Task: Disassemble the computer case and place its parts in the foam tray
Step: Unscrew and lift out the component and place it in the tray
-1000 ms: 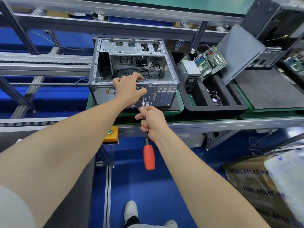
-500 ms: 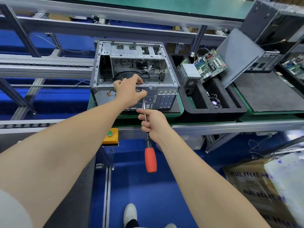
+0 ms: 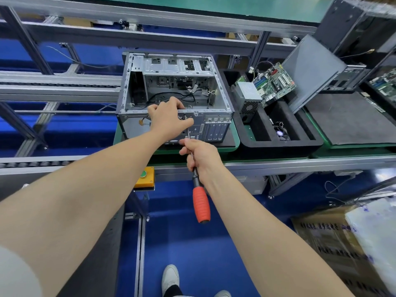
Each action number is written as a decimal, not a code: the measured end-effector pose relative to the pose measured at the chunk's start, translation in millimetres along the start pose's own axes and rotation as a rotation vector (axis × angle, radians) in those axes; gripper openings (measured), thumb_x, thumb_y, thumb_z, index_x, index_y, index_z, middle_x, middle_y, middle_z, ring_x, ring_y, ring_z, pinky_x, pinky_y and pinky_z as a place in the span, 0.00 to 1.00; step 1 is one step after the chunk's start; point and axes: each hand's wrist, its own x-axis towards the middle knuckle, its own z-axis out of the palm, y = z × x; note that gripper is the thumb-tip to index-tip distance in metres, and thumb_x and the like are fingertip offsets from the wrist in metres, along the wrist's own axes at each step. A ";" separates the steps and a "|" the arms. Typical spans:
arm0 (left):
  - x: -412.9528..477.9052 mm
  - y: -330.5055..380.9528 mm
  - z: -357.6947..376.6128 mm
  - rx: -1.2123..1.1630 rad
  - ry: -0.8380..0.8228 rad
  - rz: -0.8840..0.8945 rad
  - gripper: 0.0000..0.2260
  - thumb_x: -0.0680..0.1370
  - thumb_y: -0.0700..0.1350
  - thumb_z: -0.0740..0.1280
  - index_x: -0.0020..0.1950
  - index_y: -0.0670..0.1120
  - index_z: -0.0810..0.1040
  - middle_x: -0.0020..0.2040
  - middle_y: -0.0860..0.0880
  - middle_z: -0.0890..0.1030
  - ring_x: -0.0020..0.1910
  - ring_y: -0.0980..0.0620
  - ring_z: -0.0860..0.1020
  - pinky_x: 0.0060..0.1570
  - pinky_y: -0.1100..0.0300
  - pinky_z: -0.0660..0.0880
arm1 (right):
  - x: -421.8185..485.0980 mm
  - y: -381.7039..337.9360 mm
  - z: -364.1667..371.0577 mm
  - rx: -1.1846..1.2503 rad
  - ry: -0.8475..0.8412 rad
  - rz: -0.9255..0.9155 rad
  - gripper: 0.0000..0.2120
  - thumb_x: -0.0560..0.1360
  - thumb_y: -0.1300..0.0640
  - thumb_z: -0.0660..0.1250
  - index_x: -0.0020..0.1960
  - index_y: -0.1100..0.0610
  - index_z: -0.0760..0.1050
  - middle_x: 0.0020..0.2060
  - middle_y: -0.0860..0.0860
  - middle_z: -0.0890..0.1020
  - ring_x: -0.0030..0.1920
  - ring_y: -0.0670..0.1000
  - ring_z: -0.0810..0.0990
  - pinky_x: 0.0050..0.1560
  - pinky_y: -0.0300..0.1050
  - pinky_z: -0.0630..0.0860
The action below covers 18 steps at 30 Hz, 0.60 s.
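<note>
left hand (image 3: 169, 120) grips grey metal computer case (image 3: 216, 127) rim, bracing it; right hand (image 3: 202, 156) pinches orange-handled screwdriver (image 3: 201, 205) shaft for control.

Screwdriver (image 3: 201, 205) at open computer case (image 3: 215, 127)

Bare left hand (image 3: 169, 120) and right hand (image 3: 202, 156), bare forearms (image 3: 85, 189), pale short sleeve (image 3: 12, 275), white shoes (image 3: 170, 277), dark sock (image 3: 174, 290)
</note>
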 end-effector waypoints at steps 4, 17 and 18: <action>-0.1 0.0 1.2 0.037 0.004 0.013 0.23 0.69 0.68 0.69 0.54 0.55 0.69 0.40 0.60 0.70 0.46 0.51 0.71 0.52 0.52 0.57 | 0.5 -0.4 4.0 -0.212 0.244 -0.020 0.03 0.80 0.56 0.72 0.51 0.55 0.82 0.34 0.50 0.87 0.17 0.49 0.67 0.21 0.36 0.66; 3.3 -1.2 2.9 0.017 -0.012 -0.012 0.17 0.71 0.60 0.67 0.54 0.55 0.68 0.41 0.58 0.73 0.49 0.50 0.70 0.52 0.51 0.57 | -10.1 11.4 -9.3 0.798 -0.517 0.227 0.16 0.90 0.55 0.52 0.55 0.60 0.75 0.29 0.50 0.73 0.17 0.42 0.66 0.16 0.34 0.62; 3.4 -1.7 3.5 0.014 -0.011 -0.004 0.18 0.71 0.60 0.67 0.55 0.55 0.68 0.43 0.58 0.74 0.49 0.50 0.71 0.53 0.52 0.56 | -10.1 12.5 -8.2 0.788 -0.512 0.217 0.16 0.90 0.54 0.52 0.56 0.61 0.75 0.28 0.50 0.73 0.17 0.42 0.65 0.15 0.34 0.61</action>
